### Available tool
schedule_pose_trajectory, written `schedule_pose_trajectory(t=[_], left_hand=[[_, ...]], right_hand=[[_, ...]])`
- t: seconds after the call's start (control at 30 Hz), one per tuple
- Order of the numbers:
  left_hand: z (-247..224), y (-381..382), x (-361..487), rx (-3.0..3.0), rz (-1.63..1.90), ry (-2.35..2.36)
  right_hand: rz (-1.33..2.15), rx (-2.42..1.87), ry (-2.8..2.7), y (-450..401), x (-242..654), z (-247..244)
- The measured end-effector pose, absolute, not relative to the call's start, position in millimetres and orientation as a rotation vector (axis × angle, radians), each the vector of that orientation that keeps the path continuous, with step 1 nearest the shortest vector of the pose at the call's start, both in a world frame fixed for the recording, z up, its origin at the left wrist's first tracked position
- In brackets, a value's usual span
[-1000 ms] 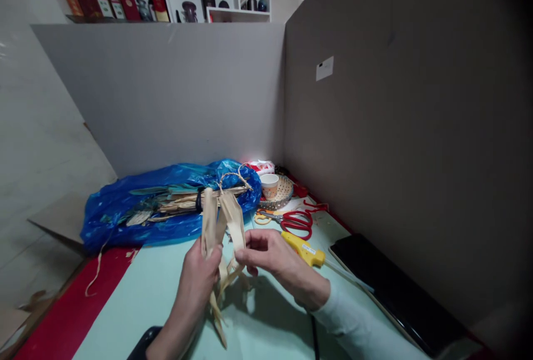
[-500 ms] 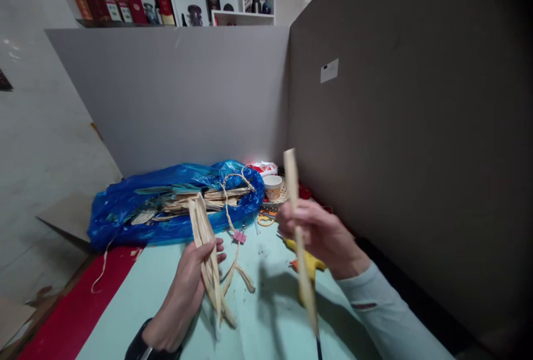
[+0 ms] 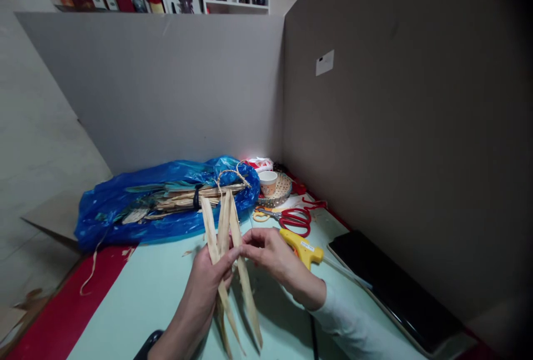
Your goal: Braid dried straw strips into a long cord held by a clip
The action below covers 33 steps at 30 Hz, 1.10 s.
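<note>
Several long, pale dried husk strips (image 3: 224, 221) stand fanned out in my left hand (image 3: 208, 274), whose thumb presses across them. My right hand (image 3: 277, 263) pinches the rightmost strip (image 3: 249, 299) with thumb and fingertips, right beside my left thumb. The two hands almost touch. Below the grip the strips' lower ends hang over the pale green table top (image 3: 166, 271). Just right of my right hand lies a yellow glue gun (image 3: 307, 249). Behind the hands, an open blue plastic bag (image 3: 145, 182) holds a tied bundle of dried husks (image 3: 179, 201).
Red-handled scissors (image 3: 295, 221) lie behind the glue gun. A paper cup (image 3: 268, 183) stands in a woven basket (image 3: 283, 189) at the back. A black tablet-like slab (image 3: 391, 288) lies along the right. Grey partitions (image 3: 200, 82) enclose the back and right sides.
My right hand has moved left and down with its strip, which now sits against the strips in my left hand. The glue gun and the black slab have come into fuller view.
</note>
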<state>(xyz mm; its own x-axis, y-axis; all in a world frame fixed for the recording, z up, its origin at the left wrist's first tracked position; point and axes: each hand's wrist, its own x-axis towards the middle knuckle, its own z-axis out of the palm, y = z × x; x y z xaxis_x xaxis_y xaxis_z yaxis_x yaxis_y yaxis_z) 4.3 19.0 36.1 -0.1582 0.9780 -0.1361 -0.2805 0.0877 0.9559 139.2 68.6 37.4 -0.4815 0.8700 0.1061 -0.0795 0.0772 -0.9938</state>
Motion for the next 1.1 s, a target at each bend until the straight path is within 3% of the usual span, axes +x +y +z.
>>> schedule_pose_trajectory(t=[0.2, 1.1], left_hand=[[34.8, 20.3, 0.6, 0.829, 1.360, 1.176], [30.9, 18.8, 0.5, 0.731, 1.358, 1.103]], right_hand=[[1.632, -0.766, -1.559, 70.6, 141.7, 36.1], [1.526, -0.828, -1.606, 70.0, 143.4, 40.1]])
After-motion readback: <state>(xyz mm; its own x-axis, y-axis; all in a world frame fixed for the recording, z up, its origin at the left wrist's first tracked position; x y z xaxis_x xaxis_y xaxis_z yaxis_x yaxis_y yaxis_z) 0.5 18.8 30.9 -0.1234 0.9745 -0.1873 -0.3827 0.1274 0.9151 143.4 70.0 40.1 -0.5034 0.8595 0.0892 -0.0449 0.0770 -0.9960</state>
